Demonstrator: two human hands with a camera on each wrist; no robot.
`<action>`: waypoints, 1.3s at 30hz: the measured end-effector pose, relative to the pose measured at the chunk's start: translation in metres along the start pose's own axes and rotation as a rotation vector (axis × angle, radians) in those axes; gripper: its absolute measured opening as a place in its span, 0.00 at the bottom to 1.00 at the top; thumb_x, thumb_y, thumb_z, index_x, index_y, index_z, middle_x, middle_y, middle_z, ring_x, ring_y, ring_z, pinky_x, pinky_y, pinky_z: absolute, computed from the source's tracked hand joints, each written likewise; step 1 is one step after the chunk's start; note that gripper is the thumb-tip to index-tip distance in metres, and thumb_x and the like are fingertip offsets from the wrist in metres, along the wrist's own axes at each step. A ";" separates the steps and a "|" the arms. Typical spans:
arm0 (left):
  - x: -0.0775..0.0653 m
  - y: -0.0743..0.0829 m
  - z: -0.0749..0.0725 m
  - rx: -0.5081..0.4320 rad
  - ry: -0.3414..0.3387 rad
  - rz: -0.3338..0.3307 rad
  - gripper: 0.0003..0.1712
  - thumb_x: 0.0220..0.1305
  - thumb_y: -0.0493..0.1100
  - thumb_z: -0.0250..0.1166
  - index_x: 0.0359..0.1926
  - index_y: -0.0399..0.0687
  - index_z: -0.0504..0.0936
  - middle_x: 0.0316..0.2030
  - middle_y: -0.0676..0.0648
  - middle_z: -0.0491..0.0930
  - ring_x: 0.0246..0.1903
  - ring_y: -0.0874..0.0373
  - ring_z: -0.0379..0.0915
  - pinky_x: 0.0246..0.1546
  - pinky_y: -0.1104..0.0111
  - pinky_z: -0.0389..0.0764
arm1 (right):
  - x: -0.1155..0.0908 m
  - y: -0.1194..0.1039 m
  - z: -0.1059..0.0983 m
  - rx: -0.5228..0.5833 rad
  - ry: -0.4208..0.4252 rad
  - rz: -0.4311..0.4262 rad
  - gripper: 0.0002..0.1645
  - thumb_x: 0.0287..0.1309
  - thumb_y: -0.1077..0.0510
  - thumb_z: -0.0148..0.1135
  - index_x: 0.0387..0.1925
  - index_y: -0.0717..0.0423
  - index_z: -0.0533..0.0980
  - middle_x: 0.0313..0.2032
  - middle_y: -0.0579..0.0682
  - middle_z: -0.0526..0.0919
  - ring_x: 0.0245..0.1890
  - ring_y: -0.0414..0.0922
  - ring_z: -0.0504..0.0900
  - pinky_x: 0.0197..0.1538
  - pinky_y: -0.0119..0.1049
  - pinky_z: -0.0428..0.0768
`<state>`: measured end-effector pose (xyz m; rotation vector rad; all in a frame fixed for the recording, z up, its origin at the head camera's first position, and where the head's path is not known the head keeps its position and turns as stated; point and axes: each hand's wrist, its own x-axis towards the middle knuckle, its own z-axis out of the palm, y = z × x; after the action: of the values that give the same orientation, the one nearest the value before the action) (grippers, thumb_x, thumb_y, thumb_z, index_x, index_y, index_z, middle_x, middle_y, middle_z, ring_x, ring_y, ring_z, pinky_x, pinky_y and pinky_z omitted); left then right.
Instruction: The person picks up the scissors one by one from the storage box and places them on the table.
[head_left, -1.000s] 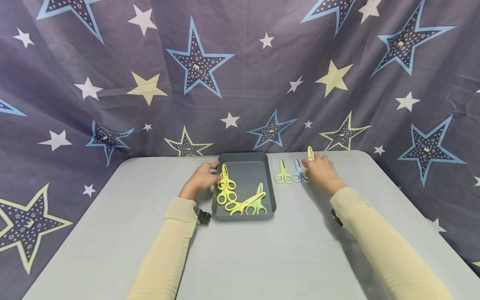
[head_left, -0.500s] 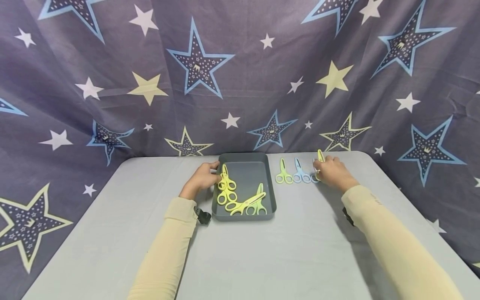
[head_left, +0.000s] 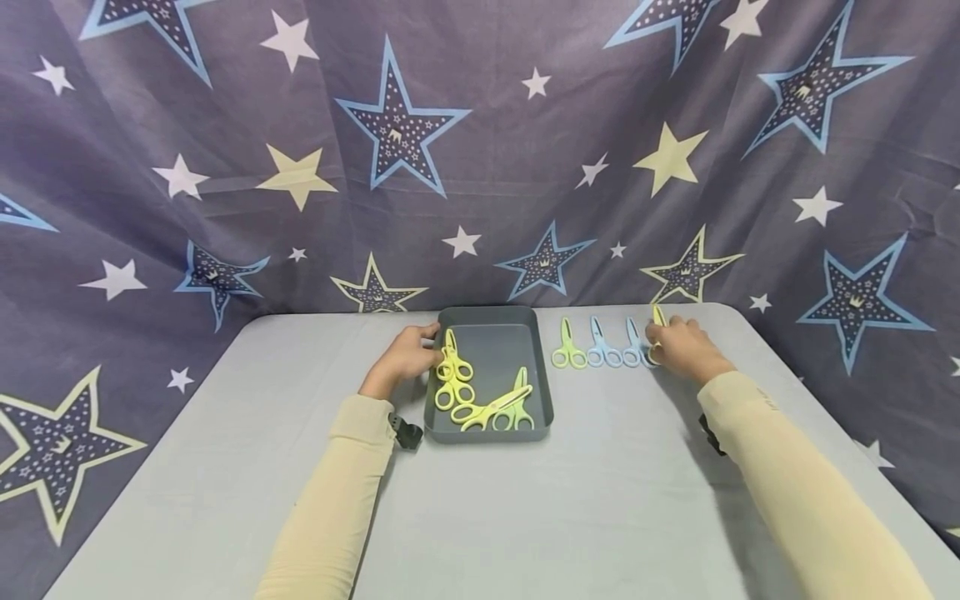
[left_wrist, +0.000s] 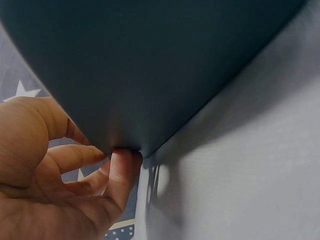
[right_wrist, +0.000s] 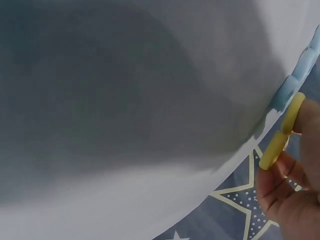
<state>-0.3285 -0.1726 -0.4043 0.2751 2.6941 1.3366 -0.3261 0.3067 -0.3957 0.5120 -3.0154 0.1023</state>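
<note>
My left hand (head_left: 408, 354) grips the left side of a dark grey tray (head_left: 495, 337); in the left wrist view its fingers touch the tray's corner. Yellow scissors (head_left: 453, 367) lie along the tray's left side, others (head_left: 491, 408) near its front, beside light green scissors (head_left: 520, 404). My right hand (head_left: 688, 350) holds yellow scissors (head_left: 659, 316), blades pointing away, at the right end of a row. Their yellow handle loops (right_wrist: 273, 150) show between the fingers in the right wrist view. To their left lie blue scissors (head_left: 634, 346), more blue scissors (head_left: 600, 346) and green scissors (head_left: 567, 346).
A light grey table (head_left: 525, 517) carries everything, its rounded far edge against a dark star-patterned curtain (head_left: 480, 150). The row of scissors runs right of the tray, near that far edge.
My right hand has moved right with the yellow scissors and come lower, uncovering the second blue scissors. The left hand and tray have stayed in place.
</note>
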 end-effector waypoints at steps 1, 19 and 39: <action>0.000 0.000 0.000 0.000 -0.001 0.000 0.47 0.52 0.34 0.61 0.76 0.32 0.60 0.76 0.40 0.61 0.74 0.43 0.57 0.73 0.53 0.62 | 0.000 0.002 0.000 0.009 -0.007 -0.003 0.14 0.61 0.59 0.66 0.47 0.60 0.79 0.39 0.66 0.78 0.38 0.65 0.76 0.41 0.62 0.77; 0.002 -0.003 0.001 -0.007 0.011 -0.002 0.47 0.53 0.34 0.62 0.76 0.33 0.61 0.75 0.40 0.63 0.72 0.43 0.61 0.72 0.53 0.64 | -0.004 0.019 -0.003 0.053 -0.078 0.009 0.11 0.63 0.60 0.66 0.45 0.59 0.77 0.38 0.64 0.78 0.37 0.64 0.78 0.41 0.62 0.77; 0.003 -0.005 0.001 -0.017 0.002 0.005 0.47 0.54 0.34 0.62 0.76 0.32 0.60 0.75 0.38 0.62 0.71 0.41 0.63 0.70 0.52 0.67 | -0.004 0.023 0.003 0.078 -0.051 -0.048 0.09 0.60 0.64 0.66 0.42 0.61 0.79 0.35 0.62 0.79 0.36 0.62 0.79 0.42 0.61 0.78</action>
<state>-0.3315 -0.1743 -0.4093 0.2794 2.6844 1.3616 -0.3300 0.3292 -0.4006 0.6019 -3.0566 0.2073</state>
